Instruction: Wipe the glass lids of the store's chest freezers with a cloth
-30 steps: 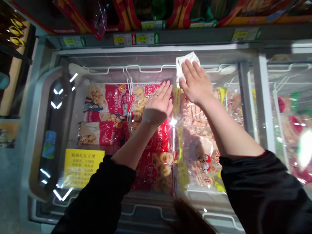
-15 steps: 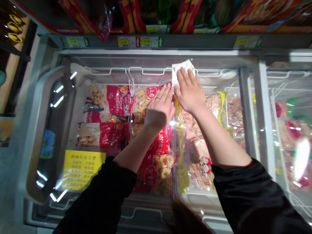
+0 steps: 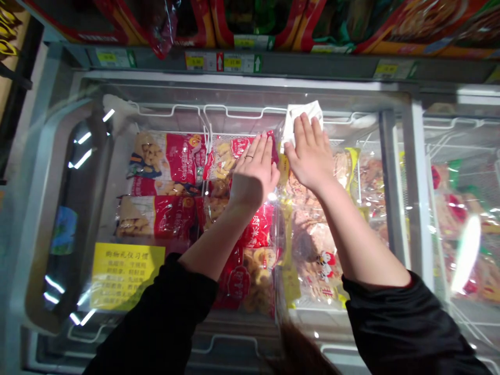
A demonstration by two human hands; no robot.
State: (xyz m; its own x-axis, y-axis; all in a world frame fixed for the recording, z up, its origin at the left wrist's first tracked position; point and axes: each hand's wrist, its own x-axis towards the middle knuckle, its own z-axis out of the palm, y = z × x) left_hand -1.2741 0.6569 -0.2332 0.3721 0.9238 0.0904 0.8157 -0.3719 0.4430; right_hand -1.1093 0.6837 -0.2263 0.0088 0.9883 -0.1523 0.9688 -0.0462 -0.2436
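My right hand [image 3: 312, 151] lies flat on the freezer's clear lid [image 3: 246, 96], fingers stretched out. Under its fingers is a white wiping cloth [image 3: 291, 117], pressed against the lid; whether it is paper or fabric I cannot tell. To its left, my left hand [image 3: 255, 166] also rests flat on the lid, with its fingers extended and a ring on one of them. Nothing is in that hand. Below the lid, red bags of frozen food [image 3: 179, 161] lie on the left and in the middle, and clear packs with yellow edges [image 3: 312, 229] lie right of the middle.
A long dark handle [image 3: 64, 208] edges the lid at left, beside a yellow sign [image 3: 127, 276] with printed writing. White wire baskets [image 3: 246, 113] divide the freezer. Behind stands a shelf edge with price tags [image 3: 240, 62] and red boxes [image 3: 258, 23]. Another freezer section [image 3: 464, 203] adjoins at right.
My right hand has slid a little to the right along the lid, and the white cloth has moved with it. My left hand stays flat, now farther from the right. The view has shifted slightly.
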